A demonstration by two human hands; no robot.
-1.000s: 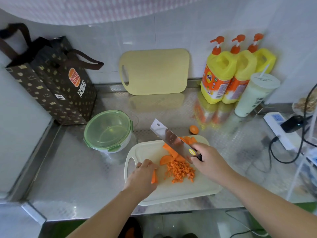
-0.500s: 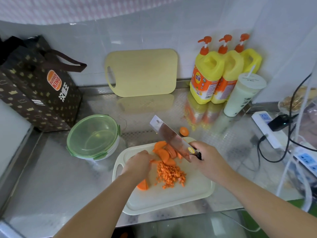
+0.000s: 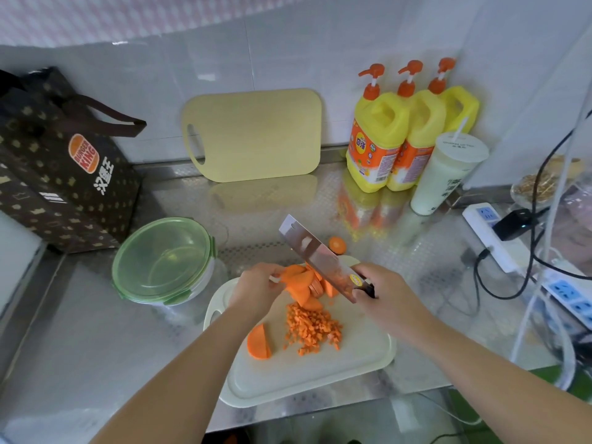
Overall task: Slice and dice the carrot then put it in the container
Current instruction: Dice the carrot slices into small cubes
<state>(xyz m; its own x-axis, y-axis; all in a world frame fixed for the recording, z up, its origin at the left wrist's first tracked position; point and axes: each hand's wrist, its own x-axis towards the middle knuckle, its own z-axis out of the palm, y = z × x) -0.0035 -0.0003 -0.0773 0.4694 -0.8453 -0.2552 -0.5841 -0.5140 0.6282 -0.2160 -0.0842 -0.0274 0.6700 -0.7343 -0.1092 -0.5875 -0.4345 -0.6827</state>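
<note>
The carrot slices (image 3: 299, 282) sit in a smooth heap at the far end of the white board (image 3: 320, 376), with tiny crumbly cubes (image 3: 312, 328) in its middle. The left hand (image 3: 256, 288) has dropped one half-round slice (image 3: 258, 342) at the board's near left and now pinches a new one, I think. The right hand (image 3: 382, 293) grips the shiny knife (image 3: 315, 251) above the board. More dicing waits; the green-lidded container (image 3: 163, 259) sits left of the board.

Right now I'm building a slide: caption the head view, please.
Mid-prep: left hand pinches carrot slices, right hand grips cleaver over cutting board.
</note>
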